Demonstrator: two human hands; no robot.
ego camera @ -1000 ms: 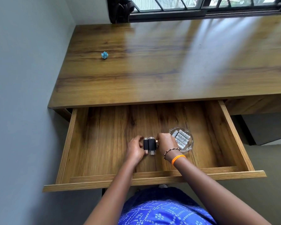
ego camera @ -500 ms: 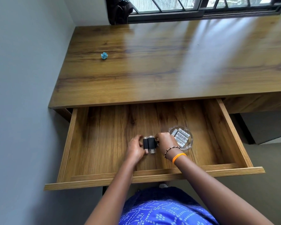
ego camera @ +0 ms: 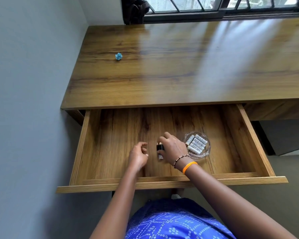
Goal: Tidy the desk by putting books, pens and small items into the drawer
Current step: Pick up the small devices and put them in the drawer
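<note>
Clips [ego camera: 160, 149] look light, stiff; my right hand [ego camera: 173, 149] pinches them, left hand [ego camera: 138, 155] loosely curled, empty at nine o'clock.

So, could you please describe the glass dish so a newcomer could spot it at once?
Start at the open drawer under the wooden desk. Near its front, beside the right hand, sits the glass dish; it alone is clear, holding a row of white batteries.

Right hand [ego camera: 173, 149] covers most of the small black object [ego camera: 160, 147]; grip unclear. Left hand [ego camera: 138, 156], just beside, motion-blurred, fingers curled.
</note>
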